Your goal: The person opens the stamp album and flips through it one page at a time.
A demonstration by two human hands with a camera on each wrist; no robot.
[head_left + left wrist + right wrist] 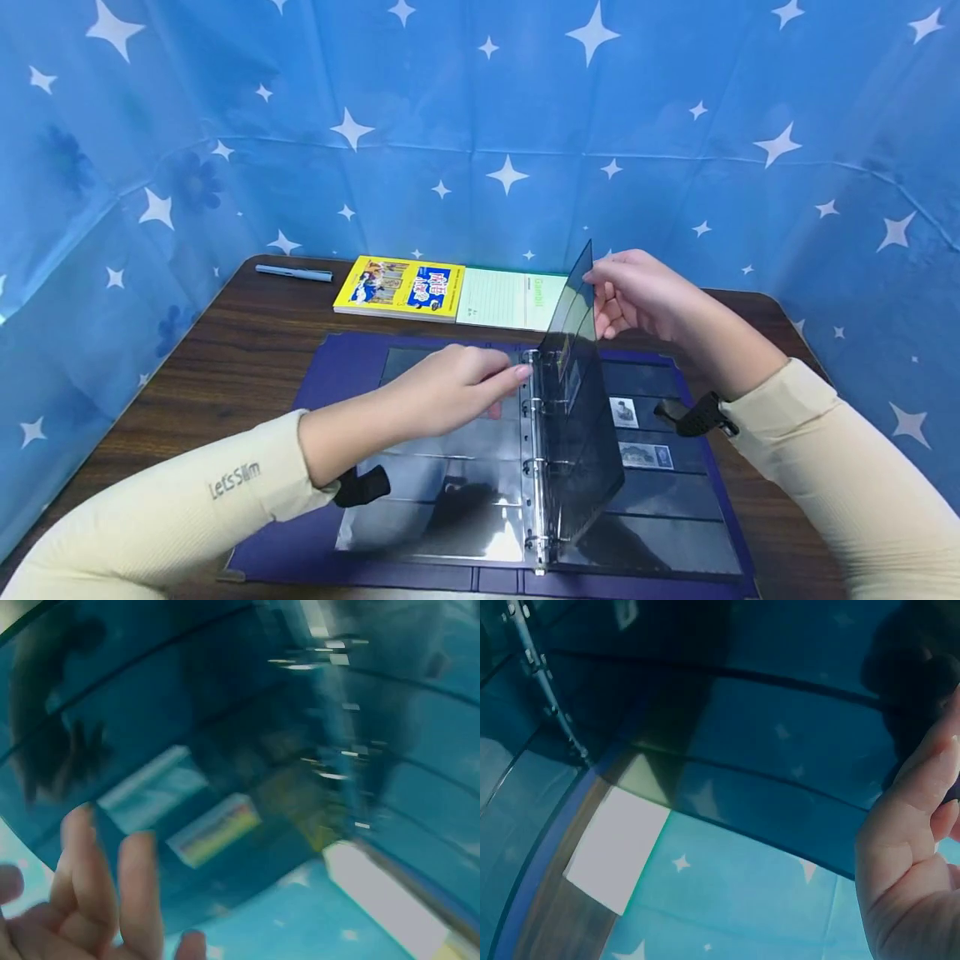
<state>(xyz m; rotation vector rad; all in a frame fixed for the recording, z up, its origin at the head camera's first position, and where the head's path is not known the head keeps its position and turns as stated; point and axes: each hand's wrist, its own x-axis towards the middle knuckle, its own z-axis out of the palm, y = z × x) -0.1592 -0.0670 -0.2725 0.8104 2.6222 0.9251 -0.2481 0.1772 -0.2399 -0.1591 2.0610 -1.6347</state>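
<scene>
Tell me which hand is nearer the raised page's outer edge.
Right: the right hand pinches the raised page at that edge, while the left hand is near the binder rings, toward the inner side.

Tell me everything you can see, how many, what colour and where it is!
table: one, dark brown, under everything
album: one, purple, open on the table
metal rings: four, silver, along the album's middle
raised page: one, dark see-through, standing up from the rings
stamps: at least four, mixed colours, two on the right page, two on the raised page
book: one, mostly yellow, behind the album
notepad: one, pale green, right of the book
pen: one, light blue, back left
starry cloth: blue and white, around the table; pieces uncountable
sleeves: two, cream, on the arms
left hand: one, bare, over the left page
right hand: one, bare, holding the raised page
</scene>
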